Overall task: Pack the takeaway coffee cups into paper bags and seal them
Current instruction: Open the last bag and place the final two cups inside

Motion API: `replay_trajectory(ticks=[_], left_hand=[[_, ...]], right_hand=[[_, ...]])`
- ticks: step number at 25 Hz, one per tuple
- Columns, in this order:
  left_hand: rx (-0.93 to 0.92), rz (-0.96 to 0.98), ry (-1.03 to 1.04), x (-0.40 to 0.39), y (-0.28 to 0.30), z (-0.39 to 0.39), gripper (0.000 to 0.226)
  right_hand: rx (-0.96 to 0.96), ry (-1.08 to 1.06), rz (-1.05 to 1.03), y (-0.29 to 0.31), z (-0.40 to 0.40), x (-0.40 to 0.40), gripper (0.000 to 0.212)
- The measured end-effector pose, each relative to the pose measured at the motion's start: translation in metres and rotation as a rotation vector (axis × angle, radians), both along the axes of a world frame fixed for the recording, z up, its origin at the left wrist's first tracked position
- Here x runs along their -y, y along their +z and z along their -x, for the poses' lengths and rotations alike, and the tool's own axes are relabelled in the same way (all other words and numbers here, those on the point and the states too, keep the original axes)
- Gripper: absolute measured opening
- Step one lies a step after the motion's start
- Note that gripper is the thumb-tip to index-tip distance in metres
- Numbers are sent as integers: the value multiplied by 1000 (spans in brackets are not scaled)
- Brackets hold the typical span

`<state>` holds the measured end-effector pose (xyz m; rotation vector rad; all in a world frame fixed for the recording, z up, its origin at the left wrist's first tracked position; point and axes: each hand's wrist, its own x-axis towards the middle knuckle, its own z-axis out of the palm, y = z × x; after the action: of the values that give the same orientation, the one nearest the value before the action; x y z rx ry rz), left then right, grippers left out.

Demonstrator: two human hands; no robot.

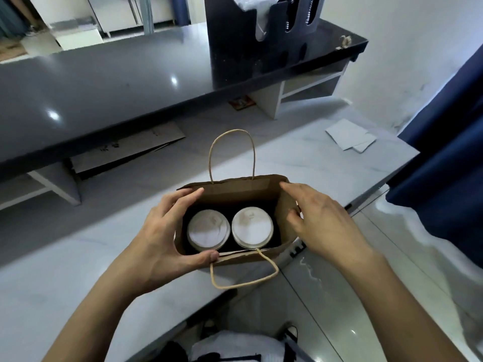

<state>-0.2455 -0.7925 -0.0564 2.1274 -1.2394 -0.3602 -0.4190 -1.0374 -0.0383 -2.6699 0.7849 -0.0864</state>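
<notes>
Upright paper bag [230, 194] mouth open, left hand [159, 239] gripping rim, right hand [321, 220] seemingly relaxed beside it.

Bare forearms, white garment [235, 346] below

We see an evenly lit indoor scene, bright but soft. Two small white glare spots sit on the glossy dark grey counter [104, 82] at upper left, so light falls from overhead. The inside of the open brown paper bag [235, 194] at centre is deep in shadow. Wide-angle distortion bends straight edges toward the frame's borders. The centre is fairly sharp; the upper corners look soft and smeared.
</notes>
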Motion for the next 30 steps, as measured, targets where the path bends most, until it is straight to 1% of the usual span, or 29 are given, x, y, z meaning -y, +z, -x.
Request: replay_trajectory(ticks=[9,16,22,30], left_hand=[[-6,32,20,111,-8,78,105],[2,18,-27,187,-8,95,105],[0,11,-41,250,-10,75,106],[-13,5,-21,307,-6,26,106]], right_hand=[[-9,-6,-20,1,73,113,58],[1,-50,-33,2,102,182,57],[-12,-65,-21,1,86,242,58],[-43,-43,-18,7,27,304,58]])
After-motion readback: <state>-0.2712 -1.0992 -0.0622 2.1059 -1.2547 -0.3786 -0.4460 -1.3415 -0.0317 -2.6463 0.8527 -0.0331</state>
